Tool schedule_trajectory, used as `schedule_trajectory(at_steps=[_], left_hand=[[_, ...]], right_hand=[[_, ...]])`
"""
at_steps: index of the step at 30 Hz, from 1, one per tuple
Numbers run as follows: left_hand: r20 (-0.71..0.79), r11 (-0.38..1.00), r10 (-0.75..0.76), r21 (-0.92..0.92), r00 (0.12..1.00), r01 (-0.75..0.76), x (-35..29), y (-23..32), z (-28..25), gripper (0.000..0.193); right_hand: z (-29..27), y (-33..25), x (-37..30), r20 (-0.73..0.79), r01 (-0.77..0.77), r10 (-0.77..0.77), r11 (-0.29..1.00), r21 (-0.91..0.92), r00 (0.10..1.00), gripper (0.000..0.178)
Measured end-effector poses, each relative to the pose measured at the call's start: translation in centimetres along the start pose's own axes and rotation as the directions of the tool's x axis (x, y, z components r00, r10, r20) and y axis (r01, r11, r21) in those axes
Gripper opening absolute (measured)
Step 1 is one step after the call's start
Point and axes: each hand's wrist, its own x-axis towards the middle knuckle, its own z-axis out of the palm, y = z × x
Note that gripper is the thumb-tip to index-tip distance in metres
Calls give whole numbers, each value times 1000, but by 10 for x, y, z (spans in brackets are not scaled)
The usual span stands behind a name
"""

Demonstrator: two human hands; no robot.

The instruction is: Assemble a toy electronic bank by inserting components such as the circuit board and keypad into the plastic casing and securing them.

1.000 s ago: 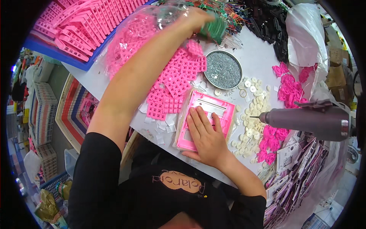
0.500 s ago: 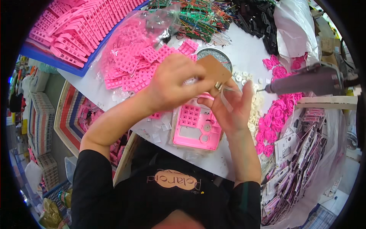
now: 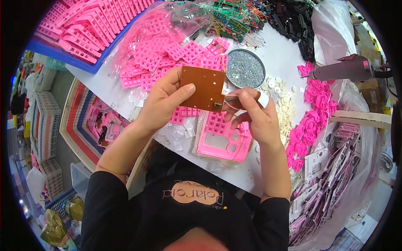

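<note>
A brown circuit board (image 3: pixel 203 88) with small holes is gripped at its left edge by my left hand (image 3: pixel 161 100), thumb lying on its face. Thin wires (image 3: pixel 231 99) come off the board's right edge by a small metal part. My right hand (image 3: pixel 261 121) has its fingers curled around these wires, just right of the board. A small white piece (image 3: pixel 263 99), like tape or a sticker, shows at that hand's fingers. Below the board, a pink plastic casing (image 3: pixel 222 154) with a key grid and round openings lies on the table.
Pink key pads (image 3: pixel 153 54) pile up beyond my left hand. A round tin of screws (image 3: pixel 246 69), white buttons (image 3: pixel 284 102) and pink coiled parts (image 3: pixel 307 121) lie to the right. An electric screwdriver (image 3: pixel 343 71) juts in from the right. Green circuit boards (image 3: pixel 234 25) sit at the back.
The board has turned from tilted to broad face up and moved left. My left hand has shifted to its left edge; my right hand has turned from palm-up to curled at the wires.
</note>
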Motion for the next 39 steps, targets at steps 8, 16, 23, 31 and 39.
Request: schedule_trajectory(at_steps=[8,16,23,31,39], left_hand=[[93,990,-75,-109,993,85,-11,-17,-8,35],[-48,947,28,-320,998,-42,-18,-30,13,39],[254,888,70,-456,965,55,-16,-17,14,39],[33,900,170,401,985,-169,-45,-2,-15,22],[544,693,-15,611,839,-383,-50,2,11,23]], right_hand=[[9,15,-5,-201,113,-74,976,187,977,31],[35,35,-8,-347,290,-277,957,-14,896,38],[21,28,8,172,-280,253,946,161,952,41],[-16,-6,-91,192,-201,363,802,-562,912,34],[-29,-50,-122,311,297,-19,355,-886,950,74]])
